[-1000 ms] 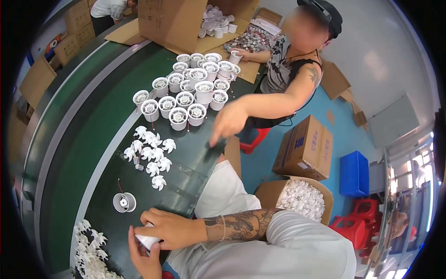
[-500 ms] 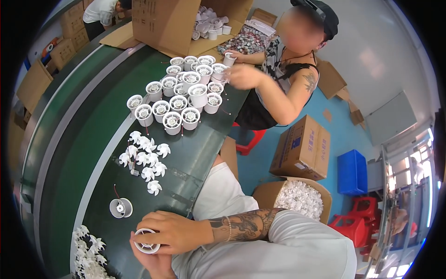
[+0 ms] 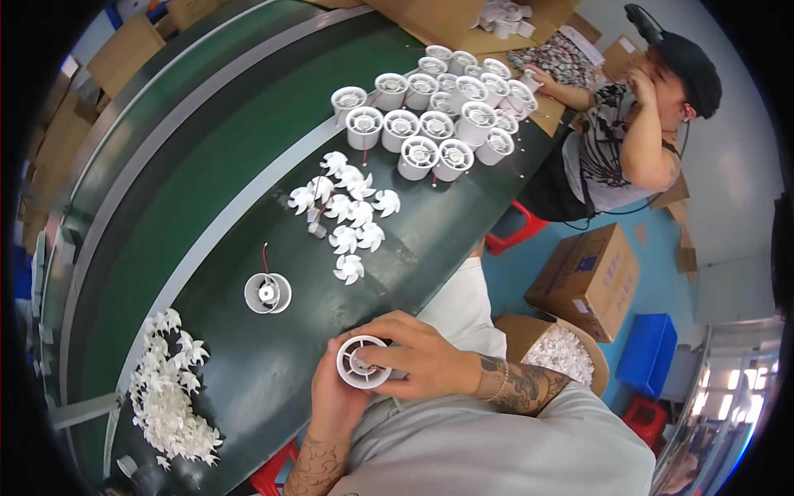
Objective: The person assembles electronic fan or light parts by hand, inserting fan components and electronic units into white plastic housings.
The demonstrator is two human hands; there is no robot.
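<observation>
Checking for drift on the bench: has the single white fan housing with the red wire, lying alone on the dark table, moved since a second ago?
No. The lone fan housing sits in the same spot between the loose impellers and the impeller pile.

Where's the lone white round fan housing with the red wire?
In the head view, the white round fan housing sits alone on the dark green table, left of centre.

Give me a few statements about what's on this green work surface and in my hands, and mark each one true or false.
1. Both hands hold a white round fan housing. True.
2. A single housing with a red wire stands alone on the green surface. True.
3. The loose impellers are black. False: they are white.
4. The cluster of housings sits nearest the person's own body. False: it lies far up the belt, by the co-worker.
5. The left hand is empty. False: it supports the housing under the right hand.
</observation>
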